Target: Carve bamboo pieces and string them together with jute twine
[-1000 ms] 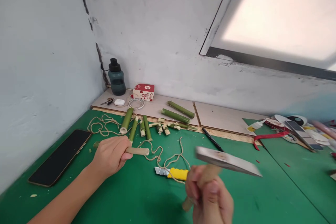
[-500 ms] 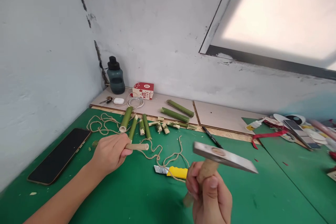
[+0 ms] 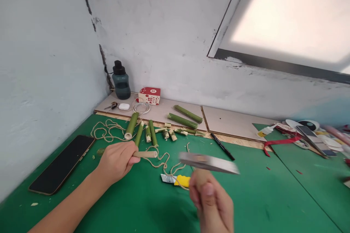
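My left hand (image 3: pixel 118 159) is closed around a thin pale bamboo tube (image 3: pixel 147 154), whose open end points right. Wrapped round a wooden handle, my right hand (image 3: pixel 212 200) holds a hammer (image 3: pixel 209 162) upright, its steel head slightly blurred by motion. A gap separates the hammer head from the tube's end. Between and beyond the hands lies a yellow utility knife (image 3: pixel 182 181) with its blade out, partly behind the right hand. Loose twine (image 3: pixel 164 164) trails over it. Green bamboo pieces (image 3: pixel 153 133) of several lengths lie just past my left hand.
A phone (image 3: pixel 62 164) lies left on the green table (image 3: pixel 131 211). Along the wall stand a water bottle (image 3: pixel 121 82) and a red-and-white box (image 3: pixel 149 96). Two bamboo lengths (image 3: pixel 182 120) lie on the ledge. A black marker (image 3: pixel 222 146) and red ribbon (image 3: pixel 281 141) are farther right.
The hammer in my right hand has swung left, bringing its head nearer the bamboo tube. My left hand with the tube has shifted only slightly.
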`<state>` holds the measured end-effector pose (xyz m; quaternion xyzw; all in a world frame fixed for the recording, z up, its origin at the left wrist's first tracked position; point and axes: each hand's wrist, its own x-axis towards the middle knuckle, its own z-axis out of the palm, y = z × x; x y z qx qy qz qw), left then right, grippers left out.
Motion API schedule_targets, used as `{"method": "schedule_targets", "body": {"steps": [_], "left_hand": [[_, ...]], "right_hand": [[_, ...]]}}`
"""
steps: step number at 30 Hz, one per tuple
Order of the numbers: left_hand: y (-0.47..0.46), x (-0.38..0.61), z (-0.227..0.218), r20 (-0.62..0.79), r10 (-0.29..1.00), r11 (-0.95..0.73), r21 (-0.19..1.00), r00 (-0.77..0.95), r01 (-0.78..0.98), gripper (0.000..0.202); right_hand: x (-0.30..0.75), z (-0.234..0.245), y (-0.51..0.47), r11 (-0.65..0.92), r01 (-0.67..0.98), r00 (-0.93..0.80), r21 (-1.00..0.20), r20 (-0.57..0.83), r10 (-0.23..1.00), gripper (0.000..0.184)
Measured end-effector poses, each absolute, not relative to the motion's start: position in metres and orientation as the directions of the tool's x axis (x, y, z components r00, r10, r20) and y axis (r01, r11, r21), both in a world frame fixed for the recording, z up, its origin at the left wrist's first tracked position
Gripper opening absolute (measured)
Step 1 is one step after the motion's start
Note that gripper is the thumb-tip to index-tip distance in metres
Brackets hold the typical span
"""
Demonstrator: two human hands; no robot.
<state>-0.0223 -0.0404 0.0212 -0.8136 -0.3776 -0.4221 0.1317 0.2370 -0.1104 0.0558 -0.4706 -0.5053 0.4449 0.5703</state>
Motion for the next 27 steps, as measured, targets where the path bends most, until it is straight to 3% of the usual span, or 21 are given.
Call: {"method": "schedule_targets", "body": {"steps": [2, 6, 10, 14, 19, 23, 27], "left_hand": [[-0.041, -0.021, 0.021, 0.790, 0.500, -0.688, 0.113, 0.356, 0.717, 0.040], [-0.041, -0.019, 0.020, 0.792, 0.501, -0.697, 0.131, 0.348, 0.705, 0.039], [-0.041, -0.018, 0.018, 0.790, 0.520, -0.692, 0.166, 0.325, 0.703, 0.040], [-0.041, -0.019, 0.017, 0.784, 0.524, -0.693, 0.164, 0.334, 0.702, 0.041], [-0.041, -0.020, 0.020, 0.794, 0.525, -0.688, 0.183, 0.307, 0.702, 0.042], [-0.042, -0.020, 0.022, 0.793, 0.524, -0.689, 0.178, 0.313, 0.703, 0.042], [-0.040, -0.020, 0.023, 0.796, 0.520, -0.682, 0.171, 0.308, 0.711, 0.043]], "right_hand": [[0.240, 0.058, -0.109, 0.173, -0.052, 0.115, -0.984, 0.166, 0.979, 0.055], [0.247, 0.055, -0.105, 0.215, 0.087, -0.011, -0.973, 0.215, 0.977, 0.047], [0.248, 0.051, -0.104, 0.355, -0.073, 0.193, -0.932, 0.336, 0.922, 0.046], [0.245, 0.052, -0.103, 0.222, 0.110, -0.043, -0.969, 0.219, 0.975, 0.046], [0.247, 0.050, -0.104, 0.278, -0.058, 0.150, -0.959, 0.267, 0.952, 0.048], [0.246, 0.051, -0.104, 0.230, 0.095, -0.067, -0.968, 0.225, 0.972, 0.045], [0.248, 0.053, -0.102, 0.233, -0.057, 0.087, -0.971, 0.228, 0.970, 0.048]]}}
